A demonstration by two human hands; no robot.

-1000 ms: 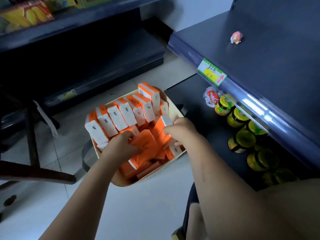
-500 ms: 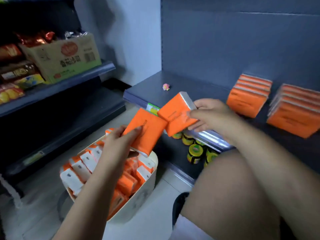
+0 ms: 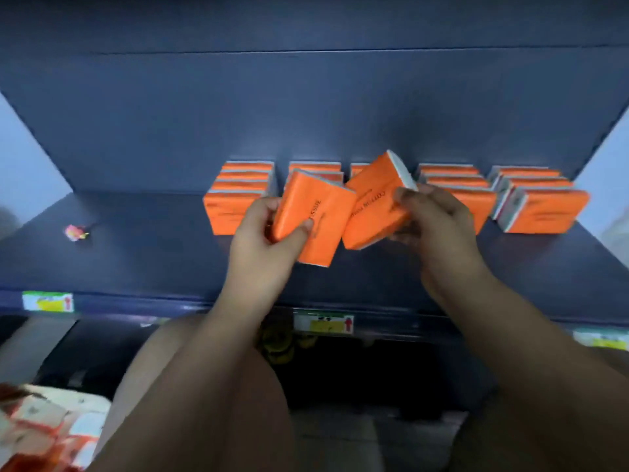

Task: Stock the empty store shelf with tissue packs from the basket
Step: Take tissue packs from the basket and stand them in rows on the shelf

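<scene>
Was elbow-deep in the basket (image 3: 41, 434) a second ago, now got two packs up over the middle of the shelf (image 3: 153, 253). Gripping the left pack (image 3: 316, 219) in the left hand (image 3: 269, 233), thumb across the front face, fingers wrapped behind. Clamping the right pack (image 3: 374, 206) in the right hand (image 3: 439, 226), fingers curled over its right end. Holding both tilted, corner to corner and just about touching, not yet down on the shelf.

Only caught two rows (image 3: 238, 199) at the back of the shelf half a second ago. Looking straight on now and counting five along the back. Can't judge the length of the third, mostly hidden behind the right pack.

So, done with the pickup for this pair, just need to set them down. Probably going onto the front of the second and third rows, going by the aim, but not calling it.

Nowhere near finished either. Still seeing plenty of packs in the basket, down below the shelf's left front edge. Loads of bare shelf to the left of the rows as well, with just some little pink thing (image 3: 76, 232) sitting out there.
</scene>
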